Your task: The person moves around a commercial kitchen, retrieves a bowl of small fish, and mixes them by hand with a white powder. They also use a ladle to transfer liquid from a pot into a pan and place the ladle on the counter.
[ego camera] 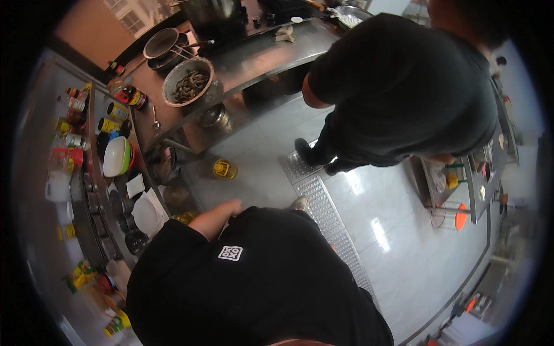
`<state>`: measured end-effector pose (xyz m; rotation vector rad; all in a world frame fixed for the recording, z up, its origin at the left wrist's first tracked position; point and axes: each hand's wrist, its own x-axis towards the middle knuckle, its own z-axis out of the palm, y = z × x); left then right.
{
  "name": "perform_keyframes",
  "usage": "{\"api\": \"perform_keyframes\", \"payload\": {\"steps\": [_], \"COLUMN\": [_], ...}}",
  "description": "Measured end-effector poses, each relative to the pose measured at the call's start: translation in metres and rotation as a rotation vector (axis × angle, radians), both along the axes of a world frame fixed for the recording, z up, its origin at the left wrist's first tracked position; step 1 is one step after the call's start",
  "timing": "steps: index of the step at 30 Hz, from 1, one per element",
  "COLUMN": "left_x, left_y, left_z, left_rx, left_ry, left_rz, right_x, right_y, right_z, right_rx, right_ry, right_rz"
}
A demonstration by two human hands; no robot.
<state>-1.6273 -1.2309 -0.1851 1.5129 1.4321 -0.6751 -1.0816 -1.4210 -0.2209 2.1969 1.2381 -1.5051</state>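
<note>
My left forearm reaches forward past my black shirt [259, 281]. Only part of my left hand [236, 207] shows at the shirt's edge, and what its fingers do is hidden. A bottle of yellow oil [185, 217] is partly seen beside that forearm, under the side counter. Farther ahead, a second yellow oil bottle [225, 169] stands on the tiled floor, apart from the hand. My right hand is out of view; just a sliver of skin appears at the shirt's right edge. One of my shoes [301, 203] rests by the metal drain grate [320, 205].
A co-worker in black [407, 91] stands ahead right. A steel counter [255, 65] carries a large bowl [165, 88] of dark food pieces, strainers [161, 43] and a sauce jug [131, 96]. Left shelves hold bottles, white bowls [147, 214] and a green-rimmed basin [117, 156].
</note>
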Motion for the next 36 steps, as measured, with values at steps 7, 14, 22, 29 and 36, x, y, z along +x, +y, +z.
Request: {"api": "perform_keyframes", "payload": {"steps": [7, 14, 22, 29, 36], "left_x": [0.123, 0.169, 0.04, -0.146, -0.244], "left_y": [0.1, 0.111, 0.149, 0.304, 0.388], "left_z": [0.07, 0.08, 0.072, 0.111, 0.132], "left_rx": [0.198, 0.289, 0.332, 0.732, 0.402], "left_ry": [-0.146, -0.307, -0.468, -0.731, -0.894], "left_rz": [0.23, 0.546, 1.376, 1.936, 2.034], "right_x": [0.096, 0.103, 0.094, 0.055, -0.069], "right_y": [0.147, 0.238, 0.239, 0.246, 0.306], "right_z": [-0.019, -0.003, -0.003, -0.032, 0.006], "right_rx": [0.46, -0.225, -0.139, 0.212, 0.025], "right_ry": [0.02, 0.286, 0.276, -0.106, -0.061], "right_rz": [1.188, -0.435, 0.156, 1.009, 0.435]}}
